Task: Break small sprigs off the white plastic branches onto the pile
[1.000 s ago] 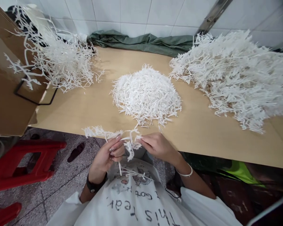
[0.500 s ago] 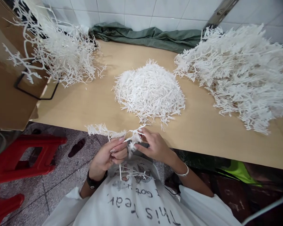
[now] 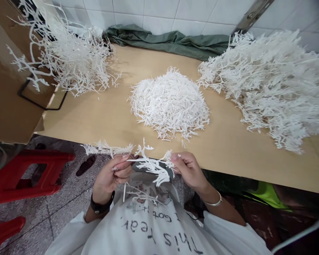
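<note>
My left hand (image 3: 114, 175) is closed on a white branched plastic sprue (image 3: 146, 163), held just in front of the table's near edge, above my lap. My right hand (image 3: 188, 170) pinches the sprue's right end, about a hand's width from the left. One branch sticks out to the left past my left fingers. On the table straight ahead lies a round heap of small white plastic sticks (image 3: 170, 102).
The tan table (image 3: 101, 117) also carries a tangle of bare white sprues (image 3: 69, 63) at the far left and a large pile of full sprues (image 3: 276, 85) at the right. A green cloth (image 3: 170, 40) lies along the tiled wall. A cardboard box (image 3: 7, 102) and red stool (image 3: 29, 173) stand left.
My hands have drawn apart, the left going left and the right going right, and the sprue is now stretched out between them. The camera view has shifted slightly.
</note>
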A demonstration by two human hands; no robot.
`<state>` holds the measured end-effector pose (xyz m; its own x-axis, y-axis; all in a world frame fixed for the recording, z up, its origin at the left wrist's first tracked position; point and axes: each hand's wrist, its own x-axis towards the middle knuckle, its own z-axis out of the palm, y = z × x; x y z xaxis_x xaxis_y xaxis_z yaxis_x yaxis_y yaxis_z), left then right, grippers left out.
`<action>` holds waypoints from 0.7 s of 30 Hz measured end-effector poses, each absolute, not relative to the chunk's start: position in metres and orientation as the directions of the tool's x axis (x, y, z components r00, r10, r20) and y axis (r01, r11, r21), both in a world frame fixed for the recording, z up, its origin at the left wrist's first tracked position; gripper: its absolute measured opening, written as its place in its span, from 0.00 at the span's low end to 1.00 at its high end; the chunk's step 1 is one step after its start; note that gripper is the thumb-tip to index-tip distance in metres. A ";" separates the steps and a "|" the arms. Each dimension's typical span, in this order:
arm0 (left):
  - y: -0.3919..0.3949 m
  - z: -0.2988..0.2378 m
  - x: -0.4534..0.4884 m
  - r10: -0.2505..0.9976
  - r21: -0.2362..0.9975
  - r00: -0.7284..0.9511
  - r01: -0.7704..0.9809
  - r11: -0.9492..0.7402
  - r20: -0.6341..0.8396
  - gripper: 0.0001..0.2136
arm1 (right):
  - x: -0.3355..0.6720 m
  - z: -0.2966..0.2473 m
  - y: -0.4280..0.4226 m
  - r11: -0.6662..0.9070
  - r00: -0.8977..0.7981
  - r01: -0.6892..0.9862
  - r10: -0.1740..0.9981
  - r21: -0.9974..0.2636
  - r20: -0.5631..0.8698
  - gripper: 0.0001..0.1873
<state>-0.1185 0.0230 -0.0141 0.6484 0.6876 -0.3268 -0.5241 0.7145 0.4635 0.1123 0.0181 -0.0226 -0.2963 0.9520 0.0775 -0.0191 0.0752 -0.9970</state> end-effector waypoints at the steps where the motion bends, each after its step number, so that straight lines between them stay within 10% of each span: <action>1: 0.021 -0.013 -0.118 0.687 0.476 0.645 -0.513 0.714 -0.336 0.31 | 0.111 -0.021 0.015 0.011 -0.233 -0.089 0.972 -0.996 0.032 0.26; 8: 0.011 -0.006 -0.108 0.666 0.547 0.630 -0.419 0.724 -0.399 0.30 | 0.096 -0.009 0.008 0.100 0.225 -0.221 0.973 -0.970 0.049 0.30; 21: 0.002 -0.019 -0.097 0.679 0.667 0.667 -0.358 0.654 -0.308 0.26 | 0.087 0.019 0.028 0.130 0.448 -0.118 0.892 -0.984 0.064 0.28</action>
<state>-0.0971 0.0023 -0.0189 0.6666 0.6789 -0.3077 -0.3578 0.6536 0.6669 0.0868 0.0283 0.0187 0.4478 0.8918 0.0640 -0.1184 0.1301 -0.9844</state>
